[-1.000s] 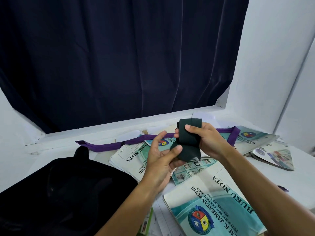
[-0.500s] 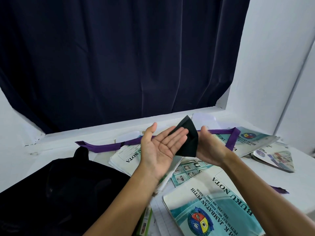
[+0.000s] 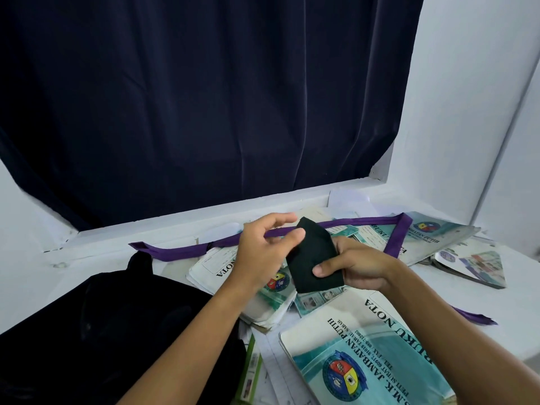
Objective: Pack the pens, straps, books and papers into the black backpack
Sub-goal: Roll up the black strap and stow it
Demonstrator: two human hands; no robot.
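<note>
My right hand (image 3: 355, 264) grips a folded dark green strap (image 3: 314, 255) above the table, thumb pressed on its front. My left hand (image 3: 263, 252) hovers just left of the strap, fingers loosely curled, thumb near its top corner and holding nothing. The black backpack (image 3: 111, 331) lies at lower left. A long purple strap (image 3: 344, 226) runs across the books at the back. Teal-and-white "Buku Nota" notebooks lie around: one in front (image 3: 371, 352), one under my left wrist (image 3: 219, 267), one at back right (image 3: 435, 232).
A dark blue curtain (image 3: 204, 97) hangs behind the white table (image 3: 96, 255). Loose papers (image 3: 277, 372) and a green-edged booklet (image 3: 252, 363) sit beside the backpack. Another book (image 3: 473, 261) lies at far right near the wall.
My left hand turned from flat against the green strap to loosely curled beside it. The right hand shifted its grip and now holds the strap folded lower and flatter.
</note>
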